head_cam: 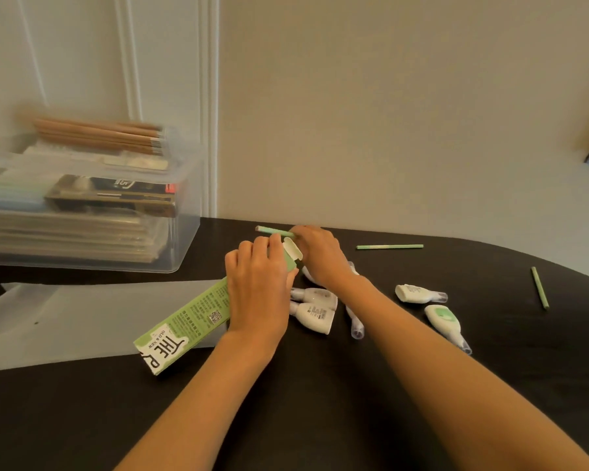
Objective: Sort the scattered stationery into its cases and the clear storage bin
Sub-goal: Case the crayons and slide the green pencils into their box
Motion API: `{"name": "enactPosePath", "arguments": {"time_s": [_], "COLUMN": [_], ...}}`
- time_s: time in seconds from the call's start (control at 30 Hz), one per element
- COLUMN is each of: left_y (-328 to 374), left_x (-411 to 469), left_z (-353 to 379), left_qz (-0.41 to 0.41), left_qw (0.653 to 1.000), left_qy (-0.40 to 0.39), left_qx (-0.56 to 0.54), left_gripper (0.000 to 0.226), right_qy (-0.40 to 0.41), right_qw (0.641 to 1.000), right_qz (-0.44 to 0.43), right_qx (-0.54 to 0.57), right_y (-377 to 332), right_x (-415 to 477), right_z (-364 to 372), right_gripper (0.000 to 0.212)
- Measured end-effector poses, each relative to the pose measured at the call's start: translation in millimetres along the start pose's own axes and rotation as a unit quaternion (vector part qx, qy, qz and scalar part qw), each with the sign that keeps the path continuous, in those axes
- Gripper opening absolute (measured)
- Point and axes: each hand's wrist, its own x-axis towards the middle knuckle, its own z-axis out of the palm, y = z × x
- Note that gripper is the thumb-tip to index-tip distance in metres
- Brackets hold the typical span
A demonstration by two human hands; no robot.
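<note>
The left hand (pixel 257 287) grips the green box (pixel 184 321), whose open end points away toward the wall. The right hand (pixel 317 253) pinches a green pencil (pixel 274 231), lying crosswise at that opening.

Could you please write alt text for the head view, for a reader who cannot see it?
The left hand grips an open green pencil box while the right hand holds a green pencil at its mouth. Correction tapes and two more pencils lie scattered on the dark table.
</note>
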Motion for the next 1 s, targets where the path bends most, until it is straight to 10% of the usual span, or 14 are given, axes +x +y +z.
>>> {"name": "enactPosePath", "arguments": {"time_s": [0.17, 0.43, 1.0], "left_y": [34.4, 89.0, 155.6], "left_x": [26.6, 74.3, 106.5], "left_z": [2.8, 37.2, 75.4], "left_qz": [0.020, 0.075, 0.150], "left_qw": [0.998, 0.992, 0.982], "left_qy": [-0.051, -0.098, -0.118], "left_qx": [-0.028, -0.025, -0.002], "left_gripper": [0.047, 0.041, 0.048], "right_qy": [0.081, -0.094, -0.145], "right_qw": [0.995, 0.947, 0.930], "right_qz": [0.060, 0.271, 0.034], "right_qx": [-0.007, -0.148, -0.335], "right_y": [41.8, 147.4, 217.3], "right_x": [-1.7, -5.9, 21.6], "right_z": [-29.5, -45.7, -49.3], "right_gripper": [0.028, 0.040, 0.038]}}
